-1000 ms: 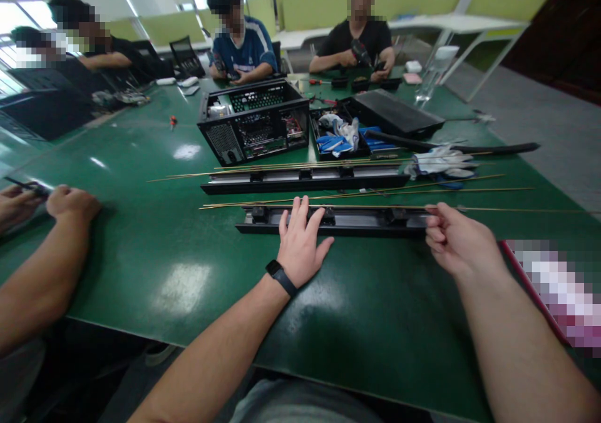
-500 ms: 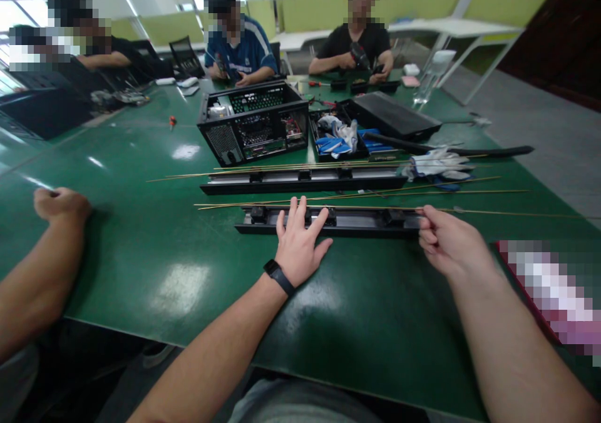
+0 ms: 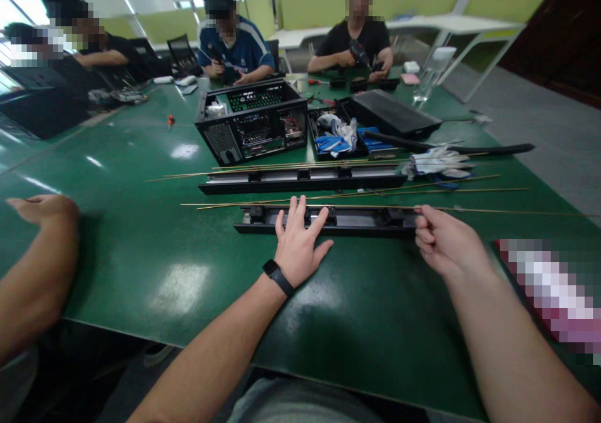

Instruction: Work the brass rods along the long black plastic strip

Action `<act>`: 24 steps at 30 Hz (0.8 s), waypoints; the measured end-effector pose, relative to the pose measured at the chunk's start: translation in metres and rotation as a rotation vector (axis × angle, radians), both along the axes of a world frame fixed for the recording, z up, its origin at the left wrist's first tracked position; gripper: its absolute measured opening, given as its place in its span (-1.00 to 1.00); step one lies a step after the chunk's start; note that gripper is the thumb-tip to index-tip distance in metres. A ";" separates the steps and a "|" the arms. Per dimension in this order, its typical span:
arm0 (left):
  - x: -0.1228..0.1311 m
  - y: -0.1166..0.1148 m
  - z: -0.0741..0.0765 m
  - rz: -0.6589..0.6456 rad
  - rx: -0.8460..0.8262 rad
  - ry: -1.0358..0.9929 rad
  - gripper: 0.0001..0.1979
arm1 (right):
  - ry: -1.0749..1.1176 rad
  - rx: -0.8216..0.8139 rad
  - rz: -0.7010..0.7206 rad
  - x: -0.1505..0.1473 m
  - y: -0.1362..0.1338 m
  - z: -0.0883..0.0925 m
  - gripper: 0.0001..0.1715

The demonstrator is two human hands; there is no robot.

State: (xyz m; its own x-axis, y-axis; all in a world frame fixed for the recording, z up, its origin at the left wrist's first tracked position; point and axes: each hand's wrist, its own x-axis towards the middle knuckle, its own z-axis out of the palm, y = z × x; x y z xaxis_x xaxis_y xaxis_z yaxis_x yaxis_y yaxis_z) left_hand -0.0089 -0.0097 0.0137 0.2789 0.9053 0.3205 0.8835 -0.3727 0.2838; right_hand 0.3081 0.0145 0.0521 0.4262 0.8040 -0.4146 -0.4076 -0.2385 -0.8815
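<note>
My left hand (image 3: 299,241) lies with spread fingers across the near black channel rail (image 3: 361,216), which has dark blocks set in its pale groove. At the rail's right end my right hand (image 3: 444,241) is closed, thumb and forefinger pinching a thin brass-coloured rod (image 3: 521,213). That rod runs along the rail's far edge and sticks out beyond the hand on the right. The tips of my left fingers reach over the rods, but whether they press on them I cannot tell. Behind lies a second black rail (image 3: 300,186) with several similar rods along it.
An open black computer case (image 3: 256,126) stands beyond the rails. Beside it are a tray of gloves (image 3: 335,136), more gloves (image 3: 441,160) and a dark tube (image 3: 493,151). Another person's arm (image 3: 44,248) rests at left. Two people work across the table, one holding a power drill (image 3: 359,54).
My right hand has shifted slightly left, and the rod's far end now sticks out further left. My left hand has stayed put. The neighbour's hand at left has moved outward and opened.
</note>
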 end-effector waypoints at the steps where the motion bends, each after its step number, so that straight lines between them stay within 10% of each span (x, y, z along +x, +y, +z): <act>1: 0.000 0.000 0.000 0.001 -0.004 0.001 -0.20 | -0.003 0.007 0.031 -0.001 0.000 -0.003 -0.70; 24: 0.001 0.001 -0.004 0.009 0.012 -0.023 -0.26 | -0.026 -0.034 -0.006 -0.012 -0.003 0.010 -0.66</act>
